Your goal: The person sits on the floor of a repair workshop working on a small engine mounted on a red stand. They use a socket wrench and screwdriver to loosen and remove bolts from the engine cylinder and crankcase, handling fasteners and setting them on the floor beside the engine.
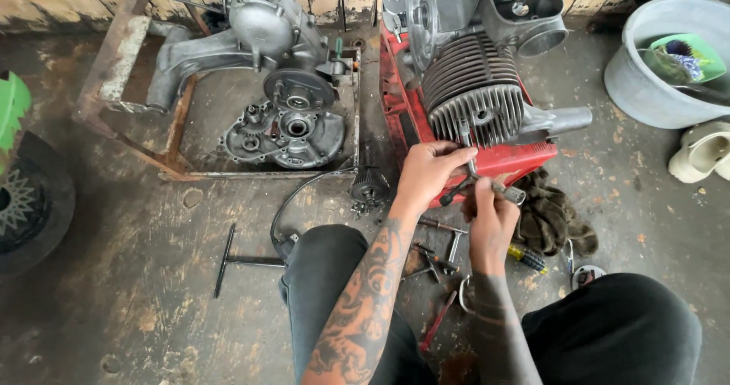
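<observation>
Slim metal tool (493, 186) upright below finned cylinder (473, 88).

A stained, oil-darkened concrete floor (129, 309) is carrying a black T-handle wrench (228, 260), a rusty metal frame (122, 88), a red engine stand (487, 160), a crumpled dark brown rag (555, 217), a grey plastic tub (646, 88), a black tyre (34, 202) and scattered small hand tools (441, 248).
</observation>
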